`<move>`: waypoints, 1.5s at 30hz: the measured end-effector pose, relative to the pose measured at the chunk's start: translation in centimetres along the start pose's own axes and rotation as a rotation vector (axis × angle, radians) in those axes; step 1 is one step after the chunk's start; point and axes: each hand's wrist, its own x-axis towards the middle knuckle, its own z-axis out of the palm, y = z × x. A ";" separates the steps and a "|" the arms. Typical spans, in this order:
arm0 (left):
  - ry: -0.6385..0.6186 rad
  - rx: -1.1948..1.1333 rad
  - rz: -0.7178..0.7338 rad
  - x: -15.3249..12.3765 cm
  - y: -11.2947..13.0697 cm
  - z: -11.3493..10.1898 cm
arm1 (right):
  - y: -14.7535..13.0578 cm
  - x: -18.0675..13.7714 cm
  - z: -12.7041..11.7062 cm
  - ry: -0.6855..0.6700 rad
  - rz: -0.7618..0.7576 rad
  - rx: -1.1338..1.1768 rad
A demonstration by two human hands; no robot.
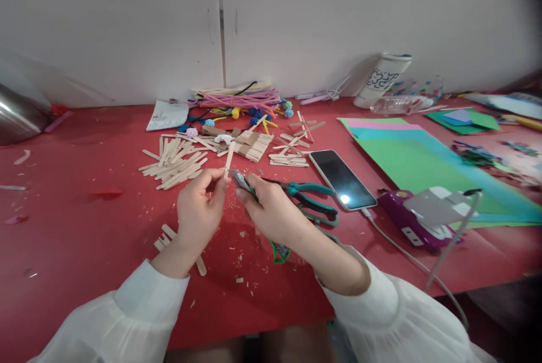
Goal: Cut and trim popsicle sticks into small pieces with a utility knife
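Note:
My left hand (201, 202) pinches a wooden craft stick (230, 157), which points up and away over the table. In my right hand (273, 208) is a utility knife (239, 179), its blade end right beside the stick near my left fingertips. I cannot tell whether the blade touches the wood. Below and around both hands, small wood shavings (240, 280) lie on the red table (105, 261). Several cut sticks (163, 241) rest partly hidden behind my left wrist. A loose pile of craft sticks (175, 162) lies beyond my left hand.
Teal-handled pliers (311, 189) and a phone (342, 178) on a cable lie right of my hands. A bundle of sticks (254, 145) and pink pipe cleaners (241, 99) lie behind. Coloured paper (406, 151), a purple device (406, 216) and a white tumbler (382, 81) are farther right.

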 end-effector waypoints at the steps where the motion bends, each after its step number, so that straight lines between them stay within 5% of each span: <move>1: 0.008 0.050 0.037 0.0 0.1 0.0 | 0.0 0.0 0.0 -0.022 0.021 0.027; 9: -0.034 0.039 -0.032 0.0 0.0 0.2 | 0.1 0.1 -0.5 -0.165 0.144 0.254; 19: -0.112 -0.451 -0.317 1.0 -0.1 0.3 | 1.3 1.6 -0.6 -0.451 0.169 0.899; 29: -0.071 -0.441 -0.373 1.1 -0.4 0.0 | 1.4 0.6 0.4 -0.085 -0.040 0.301; 45: -0.100 -0.310 -0.267 0.5 -0.6 0.3 | 0.6 0.4 0.2 -0.038 -0.006 0.029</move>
